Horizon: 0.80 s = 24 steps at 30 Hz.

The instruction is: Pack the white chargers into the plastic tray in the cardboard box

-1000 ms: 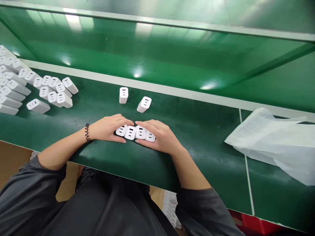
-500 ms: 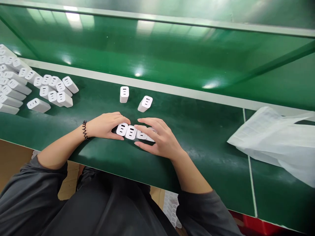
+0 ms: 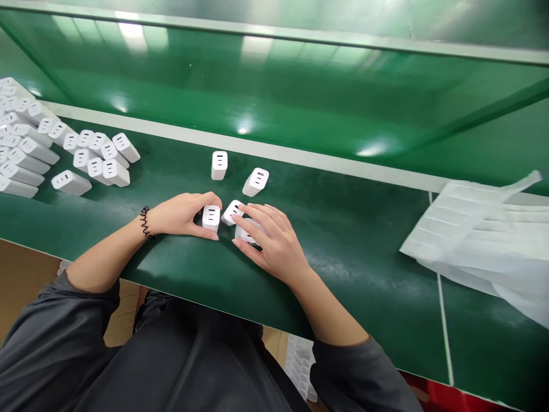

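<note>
Charger point(image 3: 210, 218), white, slotted on its top face: at the near middle of the green bench point(image 3: 351, 240), seemingly upright, between thumb and forefinger of my left hand point(image 3: 184, 216). Fingers narrowed on it, thumb along the near side, forefinger round the far one; whether its foot rests on the bench I cannot tell. Second charger point(image 3: 231, 213): just to the right, turned at an angle, fingertips of my right hand point(image 3: 274, 240) over its edge. Third charger point(image 3: 246, 234): beneath that same hand, mostly covered; thumb and fingers half spread about it, firmness of hold not to be told. Two others, beyond my hands and well clear of them: rear charger point(image 3: 219, 166) and turned charger point(image 3: 256, 182), apart from each other. Bulk: cluster point(image 3: 58, 131) at the left, many alike, with a lone charger point(image 3: 72, 182) just in front. Handling, in my judgement: hard shell, stiff, no give under a pinch; light enough for one hand, perhaps dense for its size; smooth, likely slick to dry fingers; narrow foot, so easily toppled; gloss liable to scuff against neighbours. Best hold: opposite side walls, about mid-height, thumb facing fingers, slotted face left bare.
</note>
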Motion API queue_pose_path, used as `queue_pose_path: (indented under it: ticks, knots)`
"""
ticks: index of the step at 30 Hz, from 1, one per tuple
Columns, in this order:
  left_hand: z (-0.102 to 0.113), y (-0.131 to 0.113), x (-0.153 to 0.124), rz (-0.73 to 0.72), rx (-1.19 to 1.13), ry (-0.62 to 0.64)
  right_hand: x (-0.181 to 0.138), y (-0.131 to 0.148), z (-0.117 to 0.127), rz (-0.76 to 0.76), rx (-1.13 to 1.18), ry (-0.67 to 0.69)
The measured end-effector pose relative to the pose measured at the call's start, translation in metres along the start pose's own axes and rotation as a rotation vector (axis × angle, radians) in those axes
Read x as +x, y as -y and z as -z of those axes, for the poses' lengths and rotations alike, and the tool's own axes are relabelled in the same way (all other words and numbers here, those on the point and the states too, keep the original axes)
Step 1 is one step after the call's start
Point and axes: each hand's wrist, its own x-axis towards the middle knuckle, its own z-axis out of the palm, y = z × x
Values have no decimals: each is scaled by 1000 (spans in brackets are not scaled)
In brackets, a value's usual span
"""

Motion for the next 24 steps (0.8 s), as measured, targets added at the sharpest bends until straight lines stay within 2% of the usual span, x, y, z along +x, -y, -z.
queue_pose_path:
  ticks: [4, 9, 19, 24]
  knots:
    - [1, -2, 0, -16, -25, 23, 2, -1, 1, -32, -20, 21]
    - [-2, -1, 0, -70, 41, -8, 0, -3, 4, -63, -38, 1]
    - [-4, -2, 0, -360, 70, -119, -4, -17, 14, -343, -79, -180]
    - [-5, -3, 0, -391, 51, -127, -4, -27, 7, -388, 42, -89]
